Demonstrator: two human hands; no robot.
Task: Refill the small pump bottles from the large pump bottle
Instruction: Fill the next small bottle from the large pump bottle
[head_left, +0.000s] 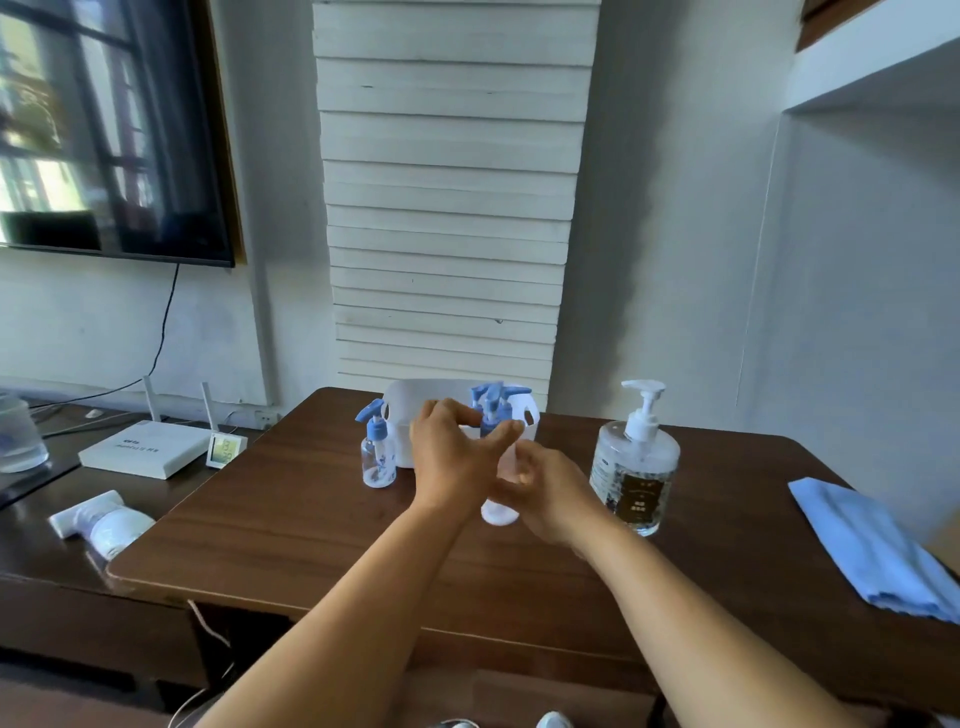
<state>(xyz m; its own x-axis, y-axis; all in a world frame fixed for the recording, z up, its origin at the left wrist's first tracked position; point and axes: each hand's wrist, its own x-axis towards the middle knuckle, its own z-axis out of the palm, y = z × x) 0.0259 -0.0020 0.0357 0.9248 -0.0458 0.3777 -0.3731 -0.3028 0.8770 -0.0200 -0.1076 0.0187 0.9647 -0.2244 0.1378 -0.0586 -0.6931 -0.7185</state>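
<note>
- One small clear pump bottle (501, 512) at bench centre, base on the wood, body mostly hidden by both hands.
- Right hand (545, 491) wrapped round that bottle's body, fingers (519, 475) curled and clamped on it.
- Left hand (452, 457) over the bottle's top, thumb and forefinger reaching to the blue pump head (491, 421); cannot tell whether pinching it or merely touching, fingers loosely apart.
- A second small pump bottle (378, 457), clear with blue pump, upright just left of the left hand, beside the basket.
- More blue pump heads (501, 395) showing above the rim inside the white basket (415, 395); exact count unclear, blurred and overlapped by the hands.
- One large pump bottle (635, 467), clear with white pump and dark label, upright just right of the right hand, not touched.
- One folded blue cloth (878, 551) near the right edge of the dark wooden bench (291, 519), well apart from the bottles.
- On the lower cabinet to the left: one white router (145, 447) with two antennas, one small clock display (226, 449), one white tube (101, 522) lying flat, one glass vessel (21, 436) at the frame edge.
- One dark screen (111, 130) on the wall, upper left, cable hanging below.
</note>
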